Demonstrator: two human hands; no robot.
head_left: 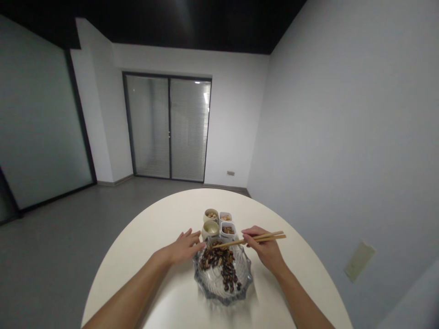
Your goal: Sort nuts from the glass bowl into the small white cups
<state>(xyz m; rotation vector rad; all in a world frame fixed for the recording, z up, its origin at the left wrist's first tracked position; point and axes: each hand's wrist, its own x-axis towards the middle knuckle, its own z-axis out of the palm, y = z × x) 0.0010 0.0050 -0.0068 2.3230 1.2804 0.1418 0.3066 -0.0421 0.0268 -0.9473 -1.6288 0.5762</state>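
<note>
Four cups (210, 236) crowd the glass bowl (245, 266) (dark pieces (227, 273) inside); my right hand (264, 250) clamps chopsticks (233, 243) above, my left hand (181, 249) rests at its rim, fingers apart.

Pretty plain rm tbh: white walls (329, 114), black ceiling (192, 27), gray floor (65, 246). Dark-framed glass dbl doors (168, 128) w/ blinds (188, 132) at the back, frosted panel (37, 119) on the L, small wall plate (230, 173) down low, round off-white tbl (140, 237) up front.
</note>
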